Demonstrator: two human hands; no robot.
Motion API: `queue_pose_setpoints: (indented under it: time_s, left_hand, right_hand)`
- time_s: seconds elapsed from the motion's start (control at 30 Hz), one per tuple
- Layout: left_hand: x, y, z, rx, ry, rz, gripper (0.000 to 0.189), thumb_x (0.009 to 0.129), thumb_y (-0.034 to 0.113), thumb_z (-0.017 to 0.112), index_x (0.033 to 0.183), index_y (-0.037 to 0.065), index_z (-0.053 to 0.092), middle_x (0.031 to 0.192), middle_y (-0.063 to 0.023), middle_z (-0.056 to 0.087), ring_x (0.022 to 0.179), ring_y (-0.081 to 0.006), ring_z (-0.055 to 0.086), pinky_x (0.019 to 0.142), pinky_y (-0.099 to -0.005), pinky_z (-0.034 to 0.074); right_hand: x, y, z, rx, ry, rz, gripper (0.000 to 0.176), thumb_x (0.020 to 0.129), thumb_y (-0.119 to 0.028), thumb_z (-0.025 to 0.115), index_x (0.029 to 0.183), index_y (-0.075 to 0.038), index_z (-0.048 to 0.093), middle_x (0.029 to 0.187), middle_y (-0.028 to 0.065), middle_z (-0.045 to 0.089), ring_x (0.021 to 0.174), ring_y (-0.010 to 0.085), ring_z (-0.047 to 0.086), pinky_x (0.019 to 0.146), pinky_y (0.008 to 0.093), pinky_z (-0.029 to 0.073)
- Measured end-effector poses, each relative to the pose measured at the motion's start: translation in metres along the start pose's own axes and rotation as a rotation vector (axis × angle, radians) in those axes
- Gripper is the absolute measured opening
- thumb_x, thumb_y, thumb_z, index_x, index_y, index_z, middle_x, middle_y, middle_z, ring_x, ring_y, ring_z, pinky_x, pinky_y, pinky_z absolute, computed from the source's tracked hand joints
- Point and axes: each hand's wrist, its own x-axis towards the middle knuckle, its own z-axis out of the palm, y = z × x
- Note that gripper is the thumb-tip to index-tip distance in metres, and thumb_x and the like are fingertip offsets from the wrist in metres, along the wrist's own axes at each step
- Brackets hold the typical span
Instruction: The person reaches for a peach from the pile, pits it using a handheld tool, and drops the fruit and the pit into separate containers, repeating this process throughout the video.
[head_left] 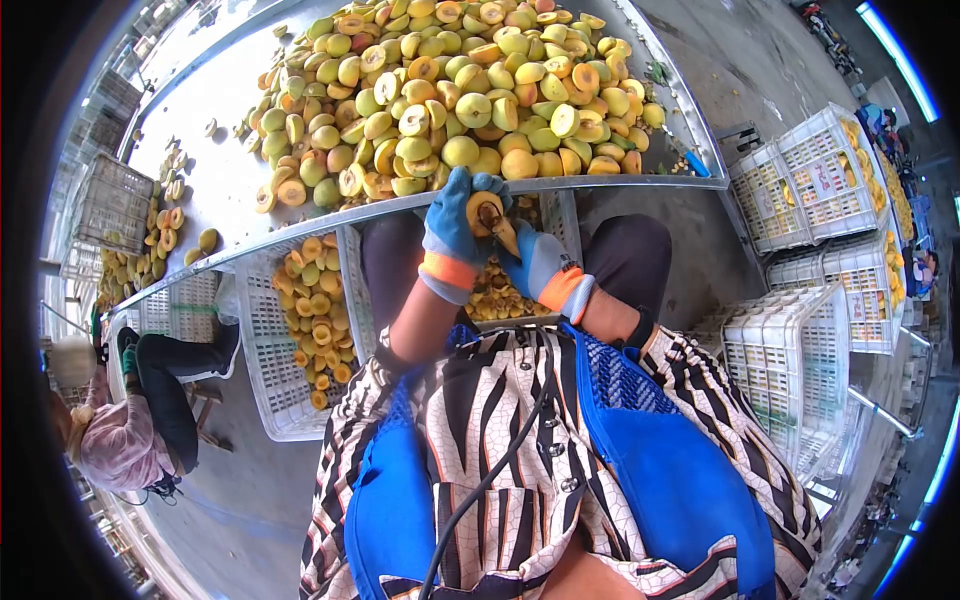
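Observation:
Both of my hands wear blue and grey gloves with orange cuffs and meet just in front of the metal table edge. My left hand (452, 232) is closed around a peach half (484, 207), its brown hollow facing up. Close against it, my right hand (540, 268) is closed on another orange-yellow peach piece (506, 237); its fingertips are partly hidden. Beyond my hands, a big heap of yellow-green peaches (470, 110), many cut in half, lies on the table. Below them, between my knees, cut pieces (497, 297) lie in a crate.
A white crate (262, 350) of peach halves stands at my left. Stacked crates (810, 180) with fruit and a white crate (785, 350) are on the right. A blue-handled tool (694, 163) lies at the table's right edge. Another person (130, 430) sits at far left.

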Motion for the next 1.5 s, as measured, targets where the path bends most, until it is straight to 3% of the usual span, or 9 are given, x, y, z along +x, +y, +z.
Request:
queue_pose_setpoints:
  time_s: [0.23,0.3,0.4,0.7,0.83,1.03,1.3,1.37,1.5]
  left_hand:
    - [0.000,-0.003,-0.008,0.103,0.000,-0.055,0.030,0.098,0.031,0.046,0.085,0.005,0.055,0.085,-0.0064,0.057,0.084,-0.0220,0.058,0.078,-0.0347,0.049]
    - [-0.006,0.000,0.000,0.154,-0.045,-0.008,0.030,0.098,0.030,0.047,0.085,0.004,0.054,0.083,-0.0065,0.057,0.084,-0.0224,0.059,0.079,-0.0358,0.050]
    - [-0.005,0.002,-0.001,0.145,-0.098,-0.029,0.031,0.097,0.030,0.047,0.085,0.003,0.056,0.084,-0.0077,0.058,0.084,-0.0241,0.059,0.079,-0.0372,0.050]
    - [0.001,-0.009,-0.023,0.068,-0.089,-0.123,0.037,0.093,0.038,0.053,0.085,0.002,0.058,0.078,-0.0120,0.062,0.070,-0.0274,0.060,0.066,-0.0375,0.051]
    - [0.004,-0.013,-0.035,-0.036,-0.120,-0.158,0.034,0.093,0.037,0.053,0.086,0.004,0.057,0.076,-0.0111,0.060,0.068,-0.0281,0.059,0.064,-0.0381,0.050]
    - [0.001,-0.011,-0.031,0.003,-0.241,-0.227,0.032,0.093,0.035,0.052,0.081,0.006,0.057,0.072,-0.0095,0.058,0.063,-0.0275,0.057,0.058,-0.0382,0.048]
    - [-0.011,-0.005,-0.012,-0.023,-0.366,-0.465,0.037,0.096,0.031,0.045,0.072,0.005,0.056,0.066,-0.0094,0.056,0.063,-0.0254,0.057,0.057,-0.0348,0.047]
    - [-0.011,0.008,-0.008,0.671,-0.113,-0.131,0.034,0.096,0.027,0.048,0.077,0.001,0.059,0.070,-0.0096,0.061,0.066,-0.0214,0.060,0.060,-0.0318,0.049]
    - [-0.026,0.074,-0.031,0.887,0.196,0.177,0.039,0.095,0.028,0.052,0.078,-0.004,0.066,0.073,-0.0102,0.066,0.064,-0.0166,0.061,0.064,-0.0269,0.049]
  right_hand:
    - [-0.003,0.010,0.004,0.021,-0.074,-0.041,0.027,0.084,-0.022,0.061,0.101,-0.002,0.056,0.071,0.0240,0.062,0.066,0.0406,0.062,0.060,0.0473,0.049]
    - [-0.005,-0.022,-0.017,0.559,-0.426,0.327,0.023,0.087,-0.025,0.057,0.095,-0.003,0.058,0.059,0.0101,0.058,0.046,0.0259,0.059,0.041,0.0362,0.045]
    - [-0.007,-0.033,-0.024,0.686,-0.491,0.429,0.021,0.088,-0.024,0.054,0.091,-0.003,0.057,0.055,0.0028,0.052,0.040,0.0141,0.052,0.035,0.0284,0.040]
    - [-0.006,-0.038,-0.031,0.732,-0.646,0.620,0.025,0.086,-0.025,0.057,0.085,0.000,0.056,0.058,0.0069,0.053,0.039,0.0161,0.052,0.034,0.0288,0.043]
    - [-0.008,-0.031,-0.019,0.577,-0.570,0.495,0.028,0.084,-0.028,0.059,0.083,0.001,0.056,0.061,0.0078,0.055,0.039,0.0161,0.052,0.034,0.0285,0.043]
    - [-0.012,-0.033,-0.040,1.182,-0.929,0.696,0.018,0.083,-0.022,0.064,0.082,-0.008,0.053,0.057,-0.0005,0.046,0.035,0.0078,0.037,0.031,0.0238,0.030]
    - [-0.015,-0.003,-0.042,1.248,-1.227,0.582,0.009,0.087,-0.015,0.059,0.086,-0.007,0.054,0.047,-0.0029,0.038,0.030,0.0059,0.029,0.026,0.0229,0.024]
    - [-0.010,-0.007,-0.057,1.228,-1.195,0.553,0.011,0.086,-0.015,0.060,0.086,-0.006,0.055,0.048,-0.0021,0.040,0.031,0.0059,0.031,0.028,0.0230,0.025]
    - [0.000,0.026,-0.050,1.179,-0.941,0.624,0.017,0.085,-0.021,0.063,0.085,-0.006,0.056,0.054,-0.0005,0.046,0.036,0.0073,0.039,0.032,0.0241,0.031]
